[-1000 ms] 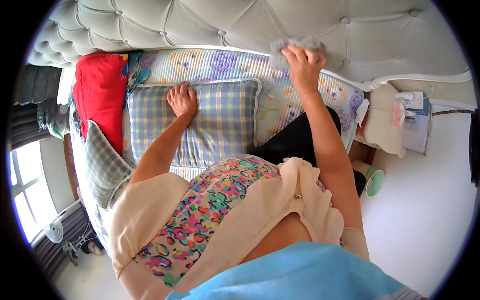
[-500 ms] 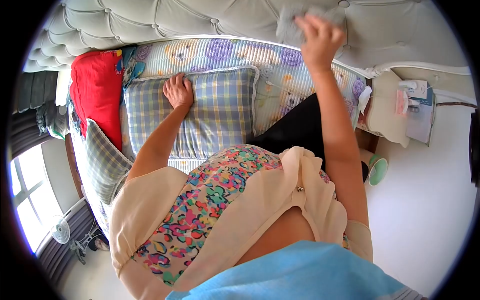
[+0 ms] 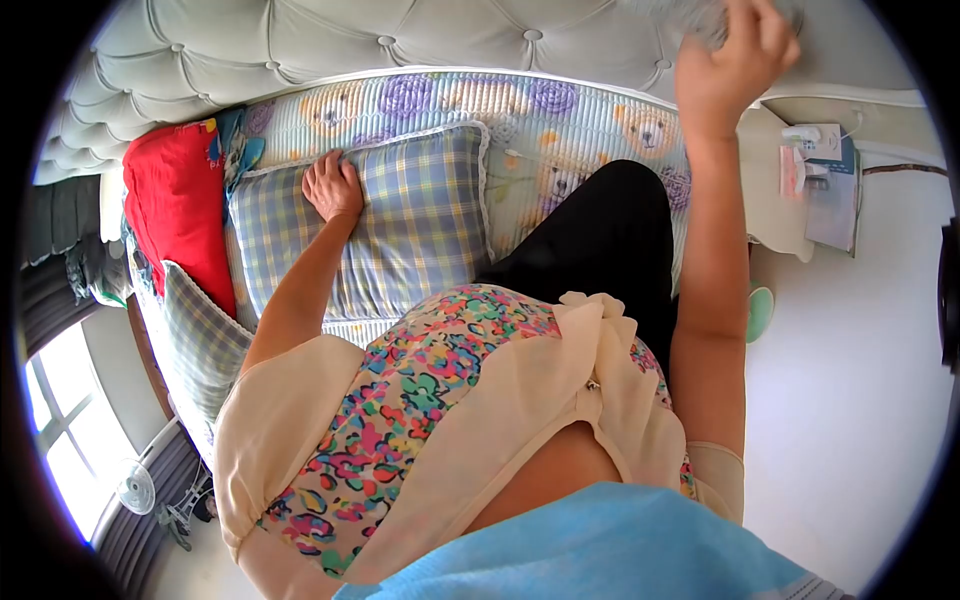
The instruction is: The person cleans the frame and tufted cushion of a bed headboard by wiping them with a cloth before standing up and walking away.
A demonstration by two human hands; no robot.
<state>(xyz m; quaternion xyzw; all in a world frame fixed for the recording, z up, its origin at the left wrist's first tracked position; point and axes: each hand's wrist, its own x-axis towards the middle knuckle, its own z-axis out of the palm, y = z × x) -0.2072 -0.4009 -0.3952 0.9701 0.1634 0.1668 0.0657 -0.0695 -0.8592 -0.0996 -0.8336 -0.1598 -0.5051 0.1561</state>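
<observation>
My left hand (image 3: 332,187) rests on a blue-and-yellow plaid pillow (image 3: 410,225), fingers spread and holding nothing. At the upper right, my right hand (image 3: 735,75) is closed on a grey cloth (image 3: 695,18), which is blurred and partly cut off by the top of the picture. The cloth lies against the right end of the padded, buttoned headboard (image 3: 455,40). Beneath the pillow spreads a quilted bed cover (image 3: 645,135) with bears and purple flowers.
A red pillow or cloth (image 3: 180,200) and another plaid pillow (image 3: 200,320) lie on the left. To the right stands a bedside table (image 3: 765,190) carrying papers and small items, with a green-rimmed bin (image 3: 760,314) below. A white fan (image 3: 137,487) is near the window.
My right hand has moved right along the headboard with the grey cloth. The view has shifted slightly. My left hand stays on the pillow.
</observation>
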